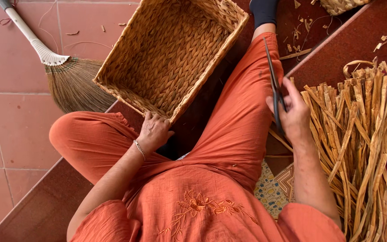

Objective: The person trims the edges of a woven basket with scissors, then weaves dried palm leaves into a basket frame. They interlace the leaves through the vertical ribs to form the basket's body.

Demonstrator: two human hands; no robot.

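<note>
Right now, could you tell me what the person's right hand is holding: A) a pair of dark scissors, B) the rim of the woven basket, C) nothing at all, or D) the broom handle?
A: the right hand grips a pair of dark scissors whose blades point up along the thigh, while the left hand holds the rim of the woven basket.

Woven basket (171, 56) rests tilted against her left knee, left hand (153, 132) on its near rim. Broom (63, 76) lies on the floor left of the basket. Scissors (274, 87) in right hand (294, 114), over right thigh. Bundle of dried strips (359, 148) lies right of that hand.
</note>
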